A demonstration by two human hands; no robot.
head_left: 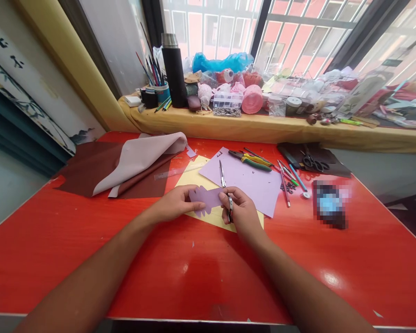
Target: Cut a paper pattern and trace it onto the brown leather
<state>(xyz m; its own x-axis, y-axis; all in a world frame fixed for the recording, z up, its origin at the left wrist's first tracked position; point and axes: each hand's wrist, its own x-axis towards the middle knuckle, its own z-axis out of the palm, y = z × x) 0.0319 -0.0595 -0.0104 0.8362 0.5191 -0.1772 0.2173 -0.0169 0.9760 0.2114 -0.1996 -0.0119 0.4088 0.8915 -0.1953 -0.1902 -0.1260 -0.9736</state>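
Observation:
My left hand (178,202) pinches the left part of a small purple paper piece (213,198) with a scalloped, notched edge. My right hand (241,210) has its fingers through the handles of small silver scissors (222,173), and its thumb and finger also touch the paper's right end. The scissor blades point away from me, looking nearly closed. Beneath both hands lie a yellow sheet (190,175) and a larger purple sheet (263,187), which overlaps it on the right.
Green-and-yellow pliers (253,161) rest on the purple sheet. Pencils (284,185), black scissors (314,162) and a blurred dark object (329,203) are at right. Brown fabric (90,166) lies at left, near a clear ruler (169,173). A black thermos (175,74) stands on the cluttered sill.

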